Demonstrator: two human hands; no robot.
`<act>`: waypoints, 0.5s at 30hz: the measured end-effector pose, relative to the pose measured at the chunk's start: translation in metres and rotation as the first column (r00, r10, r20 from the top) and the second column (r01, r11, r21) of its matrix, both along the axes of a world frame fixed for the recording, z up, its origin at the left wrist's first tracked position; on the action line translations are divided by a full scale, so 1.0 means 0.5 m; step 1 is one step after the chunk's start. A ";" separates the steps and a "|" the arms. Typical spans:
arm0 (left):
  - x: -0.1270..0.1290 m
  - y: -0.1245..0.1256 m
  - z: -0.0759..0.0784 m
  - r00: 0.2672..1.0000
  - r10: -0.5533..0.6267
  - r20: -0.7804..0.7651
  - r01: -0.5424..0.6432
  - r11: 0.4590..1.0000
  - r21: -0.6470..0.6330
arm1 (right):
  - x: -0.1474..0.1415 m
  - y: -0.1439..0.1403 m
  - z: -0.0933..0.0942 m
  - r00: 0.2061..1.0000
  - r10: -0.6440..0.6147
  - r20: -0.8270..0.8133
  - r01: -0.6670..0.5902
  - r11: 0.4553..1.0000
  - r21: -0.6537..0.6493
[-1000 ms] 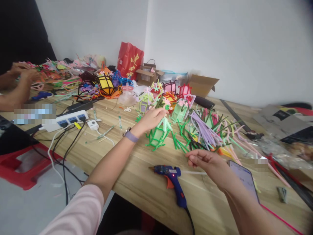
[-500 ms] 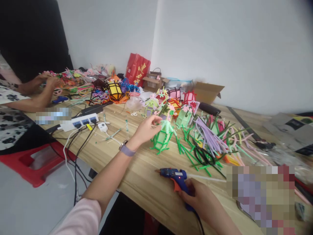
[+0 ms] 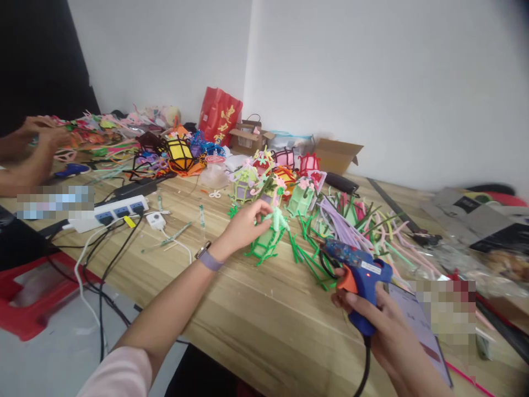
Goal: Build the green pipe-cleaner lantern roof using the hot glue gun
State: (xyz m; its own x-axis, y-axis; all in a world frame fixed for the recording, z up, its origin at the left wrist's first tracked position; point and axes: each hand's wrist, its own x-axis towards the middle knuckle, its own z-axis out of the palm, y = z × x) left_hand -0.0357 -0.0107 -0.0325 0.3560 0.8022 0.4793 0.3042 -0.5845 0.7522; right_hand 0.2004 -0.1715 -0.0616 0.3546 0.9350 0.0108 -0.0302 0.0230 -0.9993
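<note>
My left hand (image 3: 250, 223), with a watch on its wrist, has its fingers closed at the top of a small green lantern (image 3: 263, 245) made of fuzzy pipe cleaners. The lantern stands on the wooden table, and the hand partly covers its top. My right hand (image 3: 382, 317) is wrapped around the handle of a blue glue gun (image 3: 359, 270) with an orange trigger. A small red light glows on the gun's side, and its nozzle points left toward the lantern. Loose green pipe cleaners (image 3: 308, 259) lie between the lantern and the gun.
Finished lanterns (image 3: 246, 182) crowd behind my left hand. Purple pipe cleaners (image 3: 341, 223) lie to the right, near a phone-like screen (image 3: 413, 314). A power strip (image 3: 113, 212) with trailing cords sits at left. A co-worker's hands (image 3: 45, 135) are at the far left.
My right hand has lifted the glue gun off the tabletop, up and to the right. My left hand stays at the green lantern's top. The whole view has shifted slightly.
</note>
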 end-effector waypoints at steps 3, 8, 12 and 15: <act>-0.006 -0.006 0.007 0.999 0.013 0.044 -0.011 0.999 -0.045 | -0.004 0.019 0.010 0.994 0.070 -0.080 -0.066 0.996 0.051; -0.024 -0.020 0.010 0.983 -0.171 0.066 0.178 0.978 -0.110 | -0.009 0.041 0.009 0.992 0.098 -0.084 -0.087 0.989 0.116; -0.032 -0.030 0.002 0.969 -0.237 0.067 0.243 0.964 -0.104 | -0.017 0.050 0.017 0.989 0.139 -0.058 -0.133 0.987 0.095; -0.034 -0.042 0.004 0.972 -0.230 0.054 0.233 0.969 -0.077 | -0.027 0.050 0.026 0.989 0.146 -0.014 -0.145 0.988 0.053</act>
